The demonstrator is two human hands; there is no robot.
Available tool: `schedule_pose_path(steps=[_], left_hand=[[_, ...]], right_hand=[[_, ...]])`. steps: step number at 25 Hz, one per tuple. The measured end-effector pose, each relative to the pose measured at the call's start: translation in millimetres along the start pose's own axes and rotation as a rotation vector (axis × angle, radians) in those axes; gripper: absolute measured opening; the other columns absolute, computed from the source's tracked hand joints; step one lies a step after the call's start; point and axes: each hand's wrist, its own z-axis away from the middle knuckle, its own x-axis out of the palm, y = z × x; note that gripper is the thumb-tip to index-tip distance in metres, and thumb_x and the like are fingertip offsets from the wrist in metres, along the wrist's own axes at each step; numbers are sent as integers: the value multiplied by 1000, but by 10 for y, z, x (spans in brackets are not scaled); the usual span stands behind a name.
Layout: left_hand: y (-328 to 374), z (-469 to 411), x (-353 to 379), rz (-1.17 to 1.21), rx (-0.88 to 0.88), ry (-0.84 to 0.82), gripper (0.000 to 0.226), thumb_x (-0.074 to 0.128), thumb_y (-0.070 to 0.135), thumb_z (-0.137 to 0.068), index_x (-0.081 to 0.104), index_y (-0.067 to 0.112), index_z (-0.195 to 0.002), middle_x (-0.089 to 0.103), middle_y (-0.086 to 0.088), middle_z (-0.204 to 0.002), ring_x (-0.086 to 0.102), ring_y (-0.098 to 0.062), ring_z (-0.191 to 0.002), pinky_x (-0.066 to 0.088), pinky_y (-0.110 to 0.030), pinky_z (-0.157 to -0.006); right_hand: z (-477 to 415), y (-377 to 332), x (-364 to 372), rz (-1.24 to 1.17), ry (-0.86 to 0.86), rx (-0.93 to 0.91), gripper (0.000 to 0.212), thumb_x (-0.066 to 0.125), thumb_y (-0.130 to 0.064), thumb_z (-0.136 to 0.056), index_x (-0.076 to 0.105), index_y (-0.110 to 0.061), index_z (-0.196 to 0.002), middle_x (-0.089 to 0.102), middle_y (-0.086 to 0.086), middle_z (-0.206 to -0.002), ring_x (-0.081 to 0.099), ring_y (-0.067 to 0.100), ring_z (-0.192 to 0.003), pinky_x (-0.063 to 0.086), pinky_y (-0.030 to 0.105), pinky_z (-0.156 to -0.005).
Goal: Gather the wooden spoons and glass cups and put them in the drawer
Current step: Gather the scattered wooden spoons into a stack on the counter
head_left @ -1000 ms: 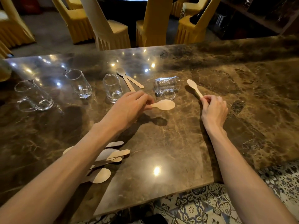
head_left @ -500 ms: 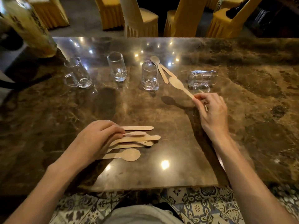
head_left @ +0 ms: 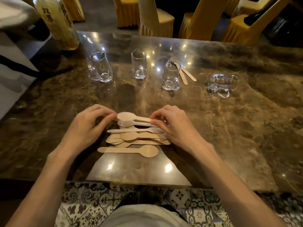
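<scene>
A pile of several wooden spoons (head_left: 137,138) lies on the marble table (head_left: 229,128) near its front edge. My right hand (head_left: 173,126) pinches the handle of the top wooden spoon (head_left: 129,116) at the pile's far side. My left hand (head_left: 88,126) rests at the pile's left end, fingertips touching that spoon's bowl. Three glass cups stand upright behind: one at left (head_left: 100,68), one in the middle (head_left: 139,66), one at right (head_left: 170,76). Another glass cup (head_left: 221,86) lies on its side at far right. Two more wooden spoons (head_left: 185,74) lie behind the right upright cup.
A tall yellowish bottle (head_left: 57,22) stands at the table's back left corner. Yellow-covered chairs (head_left: 155,18) line the far side. A white surface with a black strap (head_left: 14,63) sits at the left. Patterned floor tiles show below the table's front edge.
My right hand has carried its spoon from the far right down to the pile. My left hand shifted to the pile's left end. The view has tilted lower.
</scene>
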Motion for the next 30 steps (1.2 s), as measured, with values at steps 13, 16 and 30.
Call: schedule_pose_path(steps=[13,16,30], left_hand=[[50,-440,265,-37,-38,2,20,56,27,-91,65,24,-108,61,5,-109,51,-5,-96,39,-22,-79],[382,-508,317,37,34,-63,20,55,31,-89,64,29,-107,60,12,-104,55,-4,-92,44,-19,-75],[939,-675,724,21,79,-183,22,52,38,-92,63,33,-110,62,14,-110,57,-7,-101,49,-32,-86]], right_hand=[[-81,124,-120,-16,-193,139,21,60,-41,-86,68,-28,-100,64,-11,-96,56,4,-87,51,30,-83],[-324,520,-436,81,131,316,17,64,-31,-86,70,-21,-99,70,-5,-93,60,7,-79,53,29,-77],[-1588,1117,-444,422,101,498,31,57,-29,-92,61,-2,-106,59,18,-112,59,36,-98,47,39,-74]])
